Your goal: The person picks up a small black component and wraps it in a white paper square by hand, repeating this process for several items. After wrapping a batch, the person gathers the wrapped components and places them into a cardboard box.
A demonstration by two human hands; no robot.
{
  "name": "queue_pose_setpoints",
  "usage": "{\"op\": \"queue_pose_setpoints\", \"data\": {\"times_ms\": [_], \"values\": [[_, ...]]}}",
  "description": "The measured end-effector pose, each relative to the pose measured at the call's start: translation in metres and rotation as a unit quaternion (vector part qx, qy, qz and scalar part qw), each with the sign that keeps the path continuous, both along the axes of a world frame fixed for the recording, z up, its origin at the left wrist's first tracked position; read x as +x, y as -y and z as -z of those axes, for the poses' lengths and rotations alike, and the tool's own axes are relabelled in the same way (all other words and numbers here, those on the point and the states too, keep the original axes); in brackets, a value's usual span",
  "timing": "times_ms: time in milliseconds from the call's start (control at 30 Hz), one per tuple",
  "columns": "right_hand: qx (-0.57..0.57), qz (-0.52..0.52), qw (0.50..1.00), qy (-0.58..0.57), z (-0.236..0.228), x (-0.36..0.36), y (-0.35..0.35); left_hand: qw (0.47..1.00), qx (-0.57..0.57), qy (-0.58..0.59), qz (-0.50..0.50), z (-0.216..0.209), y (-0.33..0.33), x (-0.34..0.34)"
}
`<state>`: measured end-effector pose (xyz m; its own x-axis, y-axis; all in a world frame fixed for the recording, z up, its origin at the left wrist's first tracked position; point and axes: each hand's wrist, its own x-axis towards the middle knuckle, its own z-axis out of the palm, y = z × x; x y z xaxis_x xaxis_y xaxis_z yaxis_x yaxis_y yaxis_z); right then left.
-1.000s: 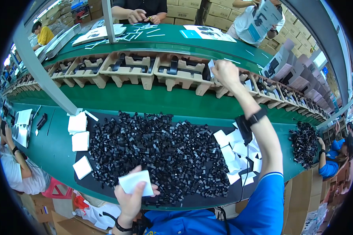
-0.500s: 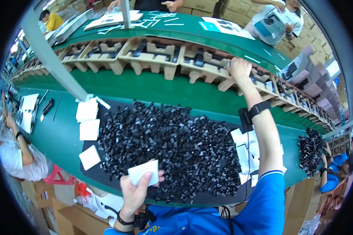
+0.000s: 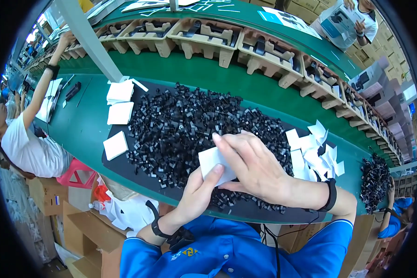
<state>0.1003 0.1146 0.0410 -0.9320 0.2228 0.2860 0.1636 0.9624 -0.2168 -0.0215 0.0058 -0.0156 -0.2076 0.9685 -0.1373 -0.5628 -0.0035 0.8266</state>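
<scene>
Near the front edge of the dark mat, my left hand [image 3: 199,192] grips a small square stack of white paper [image 3: 211,160], thumb on top. My right hand [image 3: 257,167] bends over the same stack; its fingertips touch the top edge and its thumb lies by the lower edge. Part of the paper is hidden behind the right hand. Behind and around both hands spreads a wide pile of small black plastic pieces [image 3: 185,123]. Several square white paper stacks [image 3: 120,113] lie left of the pile. Loose white papers [image 3: 312,155] are scattered on its right.
A row of moulded pulp trays [image 3: 271,59] holding black parts runs across the back. A grey post [image 3: 90,44] rises at back left. Co-workers sit left and right, one arm [image 3: 44,88] reaching toward the trays. A bundle of black pieces [image 3: 374,180] lies far right.
My right hand has come back from the trays to the paper in my left hand. The view has shifted, and the left co-worker's arm now reaches toward the trays.
</scene>
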Motion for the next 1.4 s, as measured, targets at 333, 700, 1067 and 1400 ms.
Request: {"op": "queue_pose_setpoints", "data": {"times_ms": [333, 700, 1067, 1400], "values": [[0.299, 0.002, 0.954, -0.034, 0.004, 0.057, 0.029, 0.997, 0.018, -0.028, 0.077, 0.006, 0.011, 0.03], [-0.256, -0.045, 0.964, -0.046, -0.011, 0.094, 0.028, 0.934, 0.078, -0.282, 0.206, -0.002, 0.02, 0.033], [-0.339, -0.104, 0.882, 0.312, -0.012, 0.072, 0.033, 0.877, 0.087, -0.348, 0.32, 0.013, 0.023, 0.033], [-0.003, 0.057, 0.993, 0.1, 0.08, 0.043, -0.023, 0.968, -0.079, -0.238, -0.015, 0.021, 0.032, -0.023]]}}
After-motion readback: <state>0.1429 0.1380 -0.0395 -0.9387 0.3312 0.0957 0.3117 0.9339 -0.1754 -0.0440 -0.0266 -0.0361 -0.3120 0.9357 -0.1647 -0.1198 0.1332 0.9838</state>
